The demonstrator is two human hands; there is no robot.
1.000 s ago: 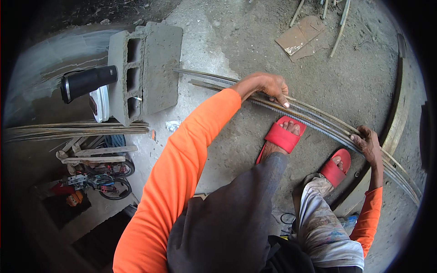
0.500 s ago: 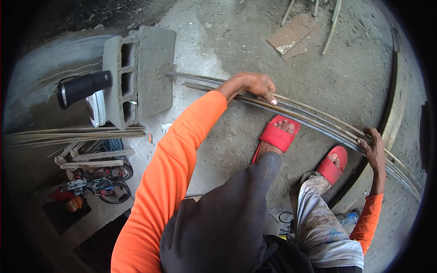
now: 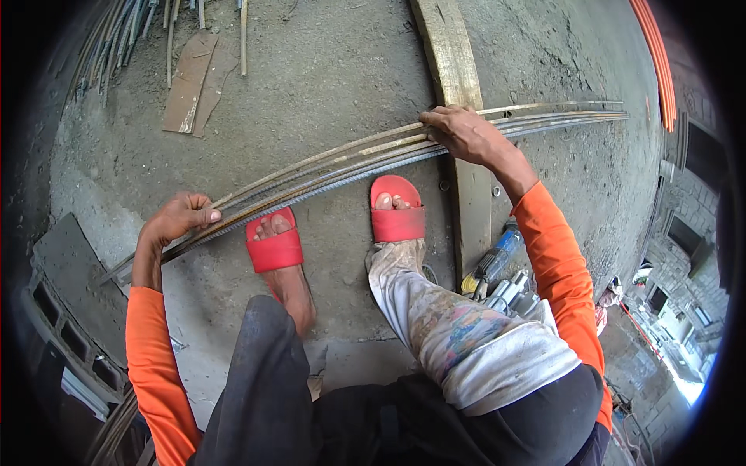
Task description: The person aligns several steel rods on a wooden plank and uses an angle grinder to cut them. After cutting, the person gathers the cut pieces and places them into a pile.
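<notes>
A bundle of long, thin metal rods (image 3: 334, 175) slants across the middle of the frame, from the lower left up to the upper right, some ribbed and grey, others smoother-looking and rust-brown. The rods spread slightly apart between the two hands and bow in a shallow curve. The left hand (image 3: 179, 217), left of centre, is closed around the bundle near its lower end, thumb laid along the top; its other fingers are mostly hidden. The right hand (image 3: 465, 135), above centre, has its fingers curled over the rods, back of the hand facing up.

Beneath the right hand, a wooden plank (image 3: 473, 210) runs down from the top edge, crossing under the bundle. Just below the rods are two feet in red sandals (image 3: 399, 225). A blue power tool (image 3: 501, 252) lies beside the plank, right of centre, near the trouser leg (image 3: 474, 342), which is pale and paint-stained. At the left edge sits a grey hollow block (image 3: 74, 256), close to the rods' lower end. Upper left, a brown flat piece (image 3: 186, 85) lies on the ground below more rods (image 3: 116, 39). Orange tubes (image 3: 657, 62) stand out at the upper right.
</notes>
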